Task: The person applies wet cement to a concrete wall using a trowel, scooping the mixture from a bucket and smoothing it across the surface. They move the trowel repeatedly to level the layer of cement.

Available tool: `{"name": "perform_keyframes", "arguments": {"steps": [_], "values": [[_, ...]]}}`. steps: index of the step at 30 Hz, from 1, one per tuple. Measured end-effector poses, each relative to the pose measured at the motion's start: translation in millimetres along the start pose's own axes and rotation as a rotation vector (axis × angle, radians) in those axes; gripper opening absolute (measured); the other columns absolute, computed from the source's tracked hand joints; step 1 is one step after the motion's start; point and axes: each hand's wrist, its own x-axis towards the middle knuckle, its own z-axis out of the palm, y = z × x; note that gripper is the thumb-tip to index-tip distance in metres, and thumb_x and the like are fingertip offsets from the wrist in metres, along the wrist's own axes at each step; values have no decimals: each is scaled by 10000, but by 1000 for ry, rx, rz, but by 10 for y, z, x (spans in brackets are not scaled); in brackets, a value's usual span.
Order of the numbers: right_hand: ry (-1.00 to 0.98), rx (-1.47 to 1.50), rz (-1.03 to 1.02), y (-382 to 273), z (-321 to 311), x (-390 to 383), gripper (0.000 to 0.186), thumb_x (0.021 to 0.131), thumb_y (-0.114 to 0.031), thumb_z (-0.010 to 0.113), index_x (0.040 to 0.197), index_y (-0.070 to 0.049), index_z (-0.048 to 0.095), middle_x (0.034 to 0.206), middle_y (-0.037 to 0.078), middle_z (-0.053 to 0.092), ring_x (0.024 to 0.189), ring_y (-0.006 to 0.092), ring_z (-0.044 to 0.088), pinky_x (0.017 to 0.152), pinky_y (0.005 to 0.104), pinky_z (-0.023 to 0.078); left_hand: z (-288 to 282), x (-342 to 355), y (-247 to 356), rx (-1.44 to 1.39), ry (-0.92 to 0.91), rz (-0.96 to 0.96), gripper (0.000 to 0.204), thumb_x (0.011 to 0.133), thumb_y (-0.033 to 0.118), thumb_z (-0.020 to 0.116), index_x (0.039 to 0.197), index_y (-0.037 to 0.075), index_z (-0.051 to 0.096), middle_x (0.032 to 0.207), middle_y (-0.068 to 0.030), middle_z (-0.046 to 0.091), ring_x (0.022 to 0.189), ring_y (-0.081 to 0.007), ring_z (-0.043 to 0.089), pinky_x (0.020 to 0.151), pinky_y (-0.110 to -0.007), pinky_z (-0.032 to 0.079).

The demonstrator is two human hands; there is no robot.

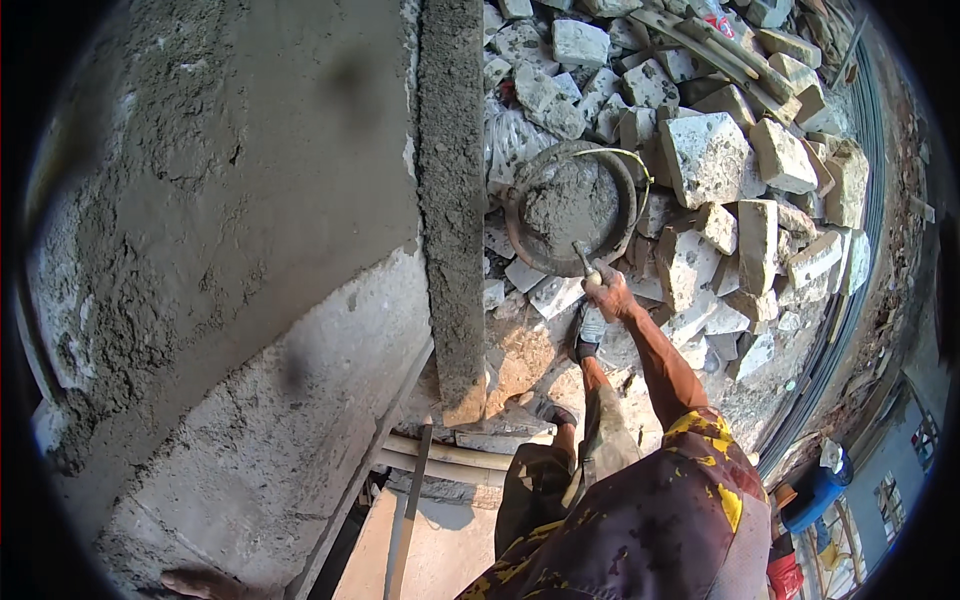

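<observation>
right hand (610, 296) clamped on the handle of a trowel (583, 257), its front end at the grey mortar (572, 205) in a round, dark bucket (629, 190); left hand (200, 584) only partly visible, grip cannot be told. step judged to be scooping; next move calls for a level, steady lift. mortar lumpy and damp-looking, plastered surface (310, 150) smeared, broken blocks (705, 155) angular, chalky.

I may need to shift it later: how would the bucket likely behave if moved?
The bucket is probably heavy for its size, holding a broad mass of mortar. It may tip if pushed, given the uneven rubble beside it. The thin yellow loop would likely flex.
</observation>
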Motion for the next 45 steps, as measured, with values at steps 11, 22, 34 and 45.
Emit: {"name": "perform_keyframes", "arguments": {"steps": [11, 22, 34, 45], "values": [[55, 421, -36, -1565, -25, -1012, 180, 839, -242, 476, 884, -74, 520, 653, 17, 488, 497, 121, 449, 456, 272, 397, -14, -52, -271, -289, -19, -175, 482, 908, 440, 445, 1294, 160, 512, 1466, -147, 294, 1353, -404, 202, 1075, -536, 115], [1078, 405, -606, -2910, -739, -2417, 230, 821, -156, 586, 928, 34, 511, 683, 64, 547, 565, 173, 522, 584, 302, 448, -261, -281, -1593, -792, 305, -298, 342, 891, 229, 474, 1082, -26, 599, 1338, -225, 448, 1288, -486, 288, 999, -604, 246], [124, 335, -919, -4288, 3078, -3095, 184, 767, -79, 585, 814, -21, 417, 656, 97, 430, 589, 207, 425, 545, 350, 377, -129, -331, -1492, -558, 116, -315, 285, 877, 294, 496, 1058, 153, 664, 1334, -45, 510, 1306, -360, 342, 1049, -512, 144], [285, -686, -260, -821, 598, -1313, 307, 881, -316, 509, 1020, -43, 519, 825, 243, 603, 696, 435, 593, 587, 513, 467, 28, -160, -1307, -176, 172, -275, 503, 889, 546, 473, 1253, 212, 565, 1230, 10, 548, 1207, -266, 437, 973, -420, 255]]}}
